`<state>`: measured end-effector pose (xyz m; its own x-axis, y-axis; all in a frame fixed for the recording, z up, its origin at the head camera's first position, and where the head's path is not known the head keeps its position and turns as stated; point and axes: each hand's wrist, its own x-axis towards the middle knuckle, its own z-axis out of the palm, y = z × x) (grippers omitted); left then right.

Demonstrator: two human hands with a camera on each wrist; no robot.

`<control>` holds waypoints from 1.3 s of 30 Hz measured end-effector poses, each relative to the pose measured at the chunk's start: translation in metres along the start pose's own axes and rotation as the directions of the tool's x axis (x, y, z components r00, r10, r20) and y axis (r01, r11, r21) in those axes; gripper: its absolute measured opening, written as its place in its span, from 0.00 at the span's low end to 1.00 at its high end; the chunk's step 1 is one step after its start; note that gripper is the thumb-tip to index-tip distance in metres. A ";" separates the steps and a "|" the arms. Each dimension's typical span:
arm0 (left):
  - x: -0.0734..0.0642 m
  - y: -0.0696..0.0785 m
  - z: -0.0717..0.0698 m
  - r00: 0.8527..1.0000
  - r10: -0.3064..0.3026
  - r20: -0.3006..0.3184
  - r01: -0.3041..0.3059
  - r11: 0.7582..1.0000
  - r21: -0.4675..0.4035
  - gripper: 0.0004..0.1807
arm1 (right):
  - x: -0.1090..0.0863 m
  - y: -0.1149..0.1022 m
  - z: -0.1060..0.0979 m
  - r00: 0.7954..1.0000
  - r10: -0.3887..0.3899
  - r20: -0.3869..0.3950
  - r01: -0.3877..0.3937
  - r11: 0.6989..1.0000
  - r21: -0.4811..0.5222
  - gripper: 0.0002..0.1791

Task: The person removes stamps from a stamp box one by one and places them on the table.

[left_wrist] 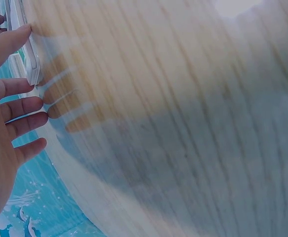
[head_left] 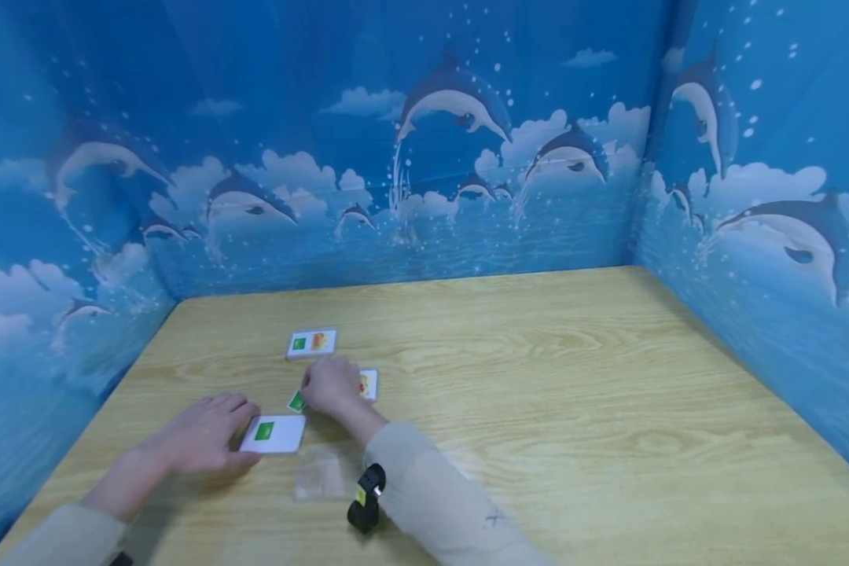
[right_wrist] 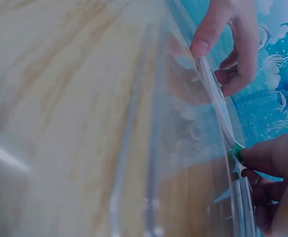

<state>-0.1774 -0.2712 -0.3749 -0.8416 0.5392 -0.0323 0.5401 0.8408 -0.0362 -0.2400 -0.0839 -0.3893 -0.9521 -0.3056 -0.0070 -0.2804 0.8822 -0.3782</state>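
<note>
On the left side of the table, my left hand (head_left: 208, 434) holds the edges of a white card stack (head_left: 281, 442) between thumb and fingers. A green picture is on its top face. In the left wrist view, the thumb (left_wrist: 20, 37) and index finger touch the stack's edges. My right hand (head_left: 332, 385) pinches a small card with a green picture (head_left: 296, 402), just beyond the stack. The right wrist view shows its green corner (right_wrist: 238, 152) between the fingertips. Right of that hand, a white card with a colourful picture (head_left: 369, 385) is partly hidden by the hand.
Farther back lies another white card (head_left: 311, 343) with a green and an orange picture. A clear plastic piece, perhaps a case (head_left: 320, 474), lies near the right forearm. The wooden table (head_left: 538, 377) meets dolphin-printed curtains (head_left: 431, 236) at the back and sides.
</note>
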 end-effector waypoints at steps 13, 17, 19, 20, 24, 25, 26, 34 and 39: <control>-0.001 0.002 0.001 1.000 0.000 0.001 0.000 1.000 0.002 0.33 | -0.002 -0.002 0.002 1.000 0.001 -0.007 -0.001 0.998 -0.058 0.02; 0.000 0.003 0.001 1.000 -0.020 0.016 0.020 1.000 -0.007 0.34 | -0.002 -0.002 0.003 1.000 -0.002 -0.007 0.001 0.998 -0.069 0.01; 0.000 0.002 0.001 1.000 -0.021 0.018 0.022 1.000 -0.011 0.34 | -0.002 -0.002 0.003 1.000 -0.002 -0.012 0.002 0.997 -0.072 0.02; 0.000 0.002 0.001 0.999 -0.027 0.018 0.027 1.000 -0.013 0.34 | -0.001 -0.002 0.003 1.000 -0.005 -0.013 0.004 0.997 -0.074 0.02; 0.000 0.001 0.000 1.000 -0.016 0.012 0.016 1.000 -0.016 0.34 | 0.000 -0.002 0.003 1.000 -0.004 -0.016 0.003 0.998 -0.064 0.02; 0.000 0.001 0.001 1.000 -0.015 0.008 0.015 1.000 -0.015 0.34 | 0.000 -0.002 0.002 1.000 0.000 -0.014 0.000 0.999 -0.052 0.02; 0.000 0.001 0.001 1.000 -0.013 0.003 0.013 1.000 -0.013 0.34 | 0.001 -0.001 0.002 1.000 0.001 -0.006 -0.001 0.999 -0.033 0.02; -0.001 0.000 0.002 1.000 -0.019 0.005 0.019 0.999 -0.036 0.35 | 0.004 0.002 -0.006 0.998 -0.027 0.058 0.010 0.962 0.273 0.05; 0.000 -0.002 0.003 1.000 0.000 -0.012 -0.001 0.999 -0.032 0.34 | 0.003 -0.001 -0.010 0.991 -0.102 0.083 0.052 0.884 0.464 0.06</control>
<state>-0.1786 -0.2733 -0.3774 -0.8414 0.5400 -0.0208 0.5402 0.8415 -0.0039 -0.2442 -0.0824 -0.3793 -0.9053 -0.4225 -0.0450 -0.2412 0.5981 -0.7642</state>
